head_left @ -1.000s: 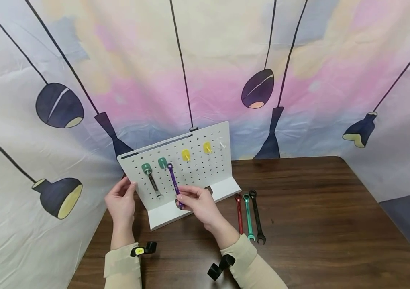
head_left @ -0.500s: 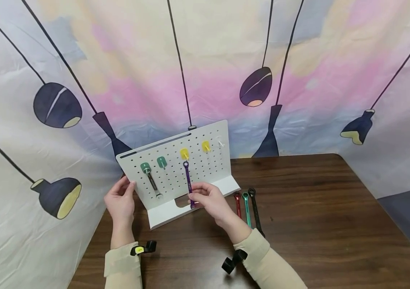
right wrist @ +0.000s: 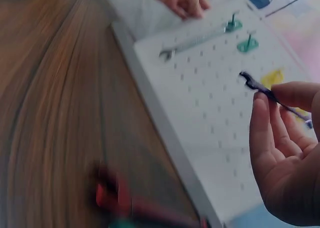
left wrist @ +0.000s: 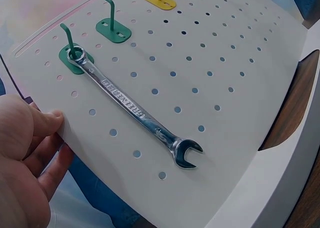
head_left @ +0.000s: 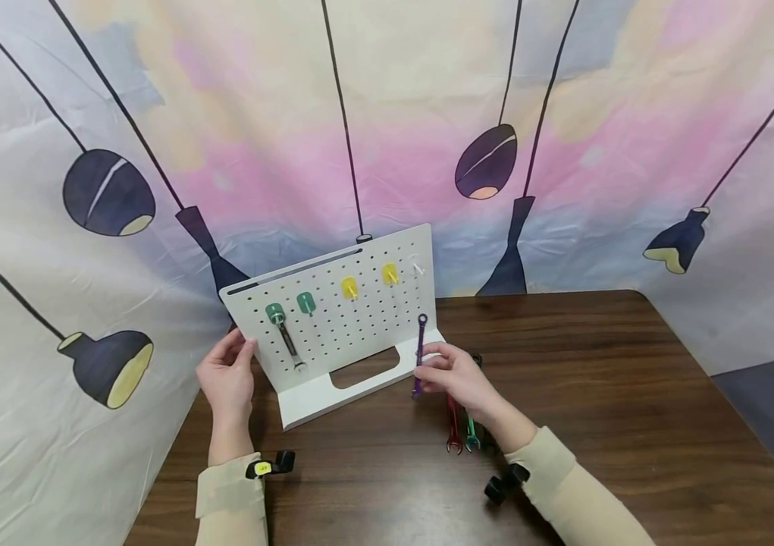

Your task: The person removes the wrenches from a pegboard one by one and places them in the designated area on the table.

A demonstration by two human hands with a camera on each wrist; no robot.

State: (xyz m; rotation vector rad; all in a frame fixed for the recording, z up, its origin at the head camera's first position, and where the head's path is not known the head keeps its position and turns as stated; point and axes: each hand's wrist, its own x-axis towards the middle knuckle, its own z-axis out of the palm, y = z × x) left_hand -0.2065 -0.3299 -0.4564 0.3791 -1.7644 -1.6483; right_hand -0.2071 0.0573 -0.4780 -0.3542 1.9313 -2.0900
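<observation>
My right hand [head_left: 455, 377] pinches a purple combination wrench [head_left: 421, 345] between thumb and fingers, ring end up, in front of the right end of a white pegboard [head_left: 373, 318]. The board's left edge is pinched by my left hand [head_left: 228, 373], thumb on the front face and fingers behind. A silver combination wrench [left wrist: 125, 100] hangs by its ring end from the leftmost green hook [left wrist: 70, 50], its open end slanting down to the right. The other hooks carry nothing: a green hook [head_left: 306, 303], two yellow ones and a clear hook [head_left: 417, 268].
A red wrench [head_left: 453, 432] and a green wrench [head_left: 471, 436] lie on the brown wooden table [head_left: 598, 394], partly under my right hand and forearm. A black wrench [head_left: 477, 359] is mostly hidden there. A printed curtain [head_left: 400, 121] hangs behind the table.
My right hand has carried the purple wrench to the right, from beside the second green hook, past the yellow hook, to the board's right end. My left hand has stayed on the edge.
</observation>
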